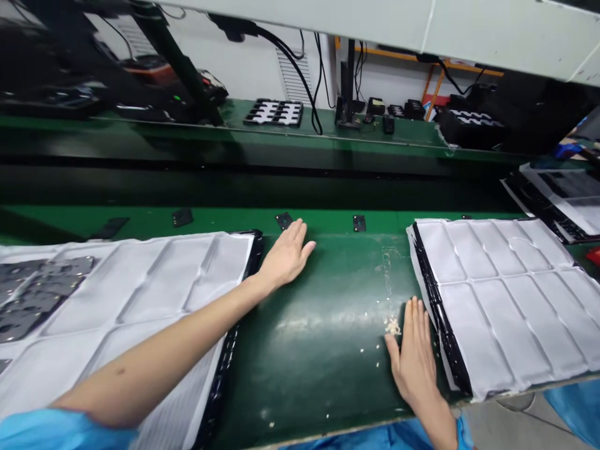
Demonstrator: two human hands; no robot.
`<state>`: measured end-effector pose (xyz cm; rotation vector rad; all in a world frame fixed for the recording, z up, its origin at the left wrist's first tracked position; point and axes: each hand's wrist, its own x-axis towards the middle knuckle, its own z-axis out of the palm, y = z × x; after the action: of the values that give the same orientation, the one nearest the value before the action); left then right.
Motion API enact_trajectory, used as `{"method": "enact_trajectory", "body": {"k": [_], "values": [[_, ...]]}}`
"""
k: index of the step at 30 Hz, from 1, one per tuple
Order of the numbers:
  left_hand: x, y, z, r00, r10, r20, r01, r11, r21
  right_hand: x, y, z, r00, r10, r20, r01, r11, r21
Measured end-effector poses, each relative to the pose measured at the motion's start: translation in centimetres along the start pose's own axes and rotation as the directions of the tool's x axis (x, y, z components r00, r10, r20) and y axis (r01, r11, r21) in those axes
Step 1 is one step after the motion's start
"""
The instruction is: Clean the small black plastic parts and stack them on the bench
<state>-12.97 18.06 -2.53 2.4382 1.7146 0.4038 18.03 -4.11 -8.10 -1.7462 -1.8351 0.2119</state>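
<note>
My left hand [285, 255] reaches across the left tray stack [180, 275], its fingers stretched out and its palm empty. Its fingertips lie beside a small dark flat part [283, 220], perhaps touching it. My right hand [415, 356] is flat on the green bench top [323, 325], fingers straight and thumb apart. It lies along the near left edge of the right tray stack [510, 287]. By its thumb is a little heap of pale crumbs [392, 326]. White compartmented sheets top both black stacks. Grey cut plates [42, 294] rest on the left one.
Along the bench's far strip lie more small dark parts [359, 223]. At the far right is another sheet-covered stack [557, 194]. The raised back shelf holds a black-and-white tray [274, 112], and cables [293, 59] hang above it. Blue clothing [574, 403] shows at the lower right.
</note>
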Motion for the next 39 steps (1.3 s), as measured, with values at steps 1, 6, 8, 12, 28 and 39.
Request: {"method": "enact_trajectory", "body": {"k": [1,6,8,12,28,39], "values": [[-0.6,-0.5,0.3,0.999,-0.037,-0.007,0.037,0.999,0.01,-0.1,-0.8,0.2,1.0,-0.005,0.03,0.004,0.999,0.034],[-6.3,5.6,3.8,0.998,0.023,0.059,-0.024,1.0,0.01,-0.2,-5.4,-0.4,0.959,-0.118,0.258,0.048,0.964,0.26],[-7.6,9.7,4.6,0.977,0.18,0.114,-0.174,0.983,-0.065,0.1,-6.0,-1.5,0.959,-0.092,0.27,0.003,0.95,0.314],[-9.6,13.4,4.2,0.948,0.29,0.129,-0.255,0.938,-0.236,0.1,-4.0,-4.3,0.988,0.074,0.138,-0.117,0.936,0.332],[-8.7,23.2,6.9,0.994,0.094,0.045,-0.081,0.969,-0.235,-0.4,-2.0,-3.1,0.987,0.158,0.03,-0.152,0.857,0.492],[-5.0,16.0,4.2,0.883,0.431,0.188,-0.348,0.868,-0.355,2.4,-2.4,-3.8,0.983,0.173,0.068,-0.186,0.911,0.368]]}}
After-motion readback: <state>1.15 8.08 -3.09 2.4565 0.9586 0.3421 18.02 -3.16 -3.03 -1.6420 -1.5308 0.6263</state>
